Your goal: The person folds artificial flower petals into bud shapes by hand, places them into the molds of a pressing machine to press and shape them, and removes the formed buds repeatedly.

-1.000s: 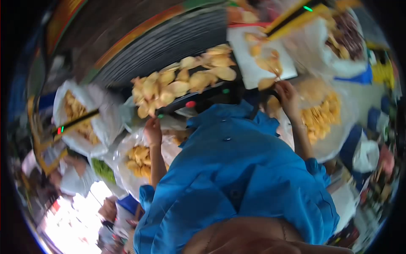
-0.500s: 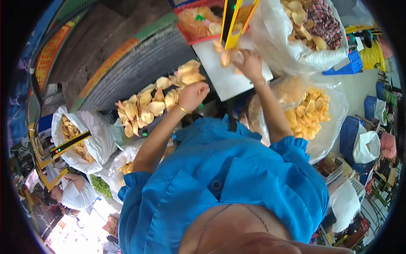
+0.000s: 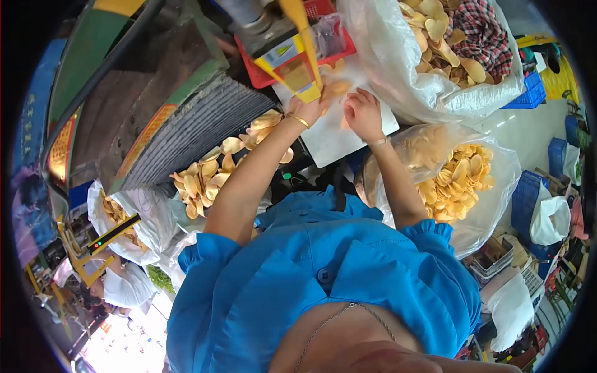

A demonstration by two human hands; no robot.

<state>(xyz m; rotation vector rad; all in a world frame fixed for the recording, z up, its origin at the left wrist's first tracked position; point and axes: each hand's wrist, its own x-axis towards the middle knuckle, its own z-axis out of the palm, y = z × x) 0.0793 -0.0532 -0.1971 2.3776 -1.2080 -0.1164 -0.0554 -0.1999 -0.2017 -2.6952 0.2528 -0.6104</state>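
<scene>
My left hand [image 3: 306, 110], with a gold bangle on its wrist, reaches over the white board [image 3: 329, 140]. The yellow frame in front of it partly covers its fingers, so their grip cannot be made out. Just beyond them are blurred tan slices [image 3: 336, 88], flat and shell-like. Over the right part of the board is my right hand [image 3: 365, 115], its fingers loosely bent and apart, with nothing visible in them. A spread of similar tan slices [image 3: 208, 177] lies under and left of my left forearm, along the dark ribbed belt [image 3: 199, 124].
A yellow machine frame [image 3: 305, 62] stands by the hands, before a red basket [image 3: 252, 71]. To the right are a large white sack [image 3: 398, 81] of slices with a checked cloth and a clear bag [image 3: 497, 199] of yellowish slices. Another white sack [image 3: 149, 211] stands left; a person [image 3: 127, 286] is lower left.
My left hand has moved from above the slice pile up and right onto the board. My right hand has drawn slightly back from the slices by the yellow frame. The camera view has shifted.
</scene>
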